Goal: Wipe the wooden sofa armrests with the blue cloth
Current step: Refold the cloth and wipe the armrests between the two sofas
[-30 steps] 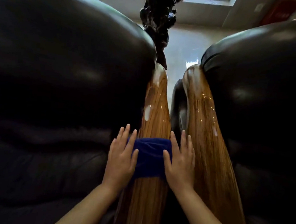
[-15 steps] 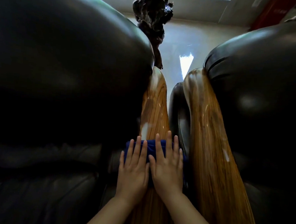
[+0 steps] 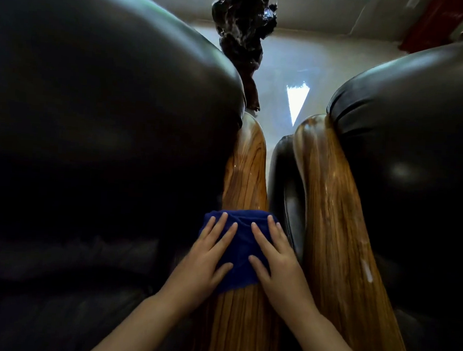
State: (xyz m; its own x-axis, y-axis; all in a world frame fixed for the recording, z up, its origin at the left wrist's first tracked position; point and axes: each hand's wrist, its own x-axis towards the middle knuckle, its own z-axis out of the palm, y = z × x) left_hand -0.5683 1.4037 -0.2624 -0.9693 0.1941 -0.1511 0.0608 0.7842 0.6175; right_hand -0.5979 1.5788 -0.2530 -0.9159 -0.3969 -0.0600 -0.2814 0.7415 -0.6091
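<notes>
On the left wooden armrest (image 3: 245, 173), both hands (image 3: 203, 257) (image 3: 279, 259) press flat, grips wide, on the unlabelled blue cloth (image 3: 241, 246).

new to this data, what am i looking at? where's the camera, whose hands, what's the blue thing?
No robot here: a person wears one wide-angle camera on the head, looking forward and down, so the edges bulge.

The two wooden strips running away from you are sofa armrests, side by side. The left armrest belongs to the dark leather seat on the left; the right armrest belongs to the other seat. Beyond them are pale floor and a dark carved object; what it is I cannot tell.

The blue thing is a cloth draped over the left armrest. The left hand and right hand press on it with flat, spread fingers, one on each side. Nothing is gripped; the cloth is pinned under the palms for wiping.
</notes>
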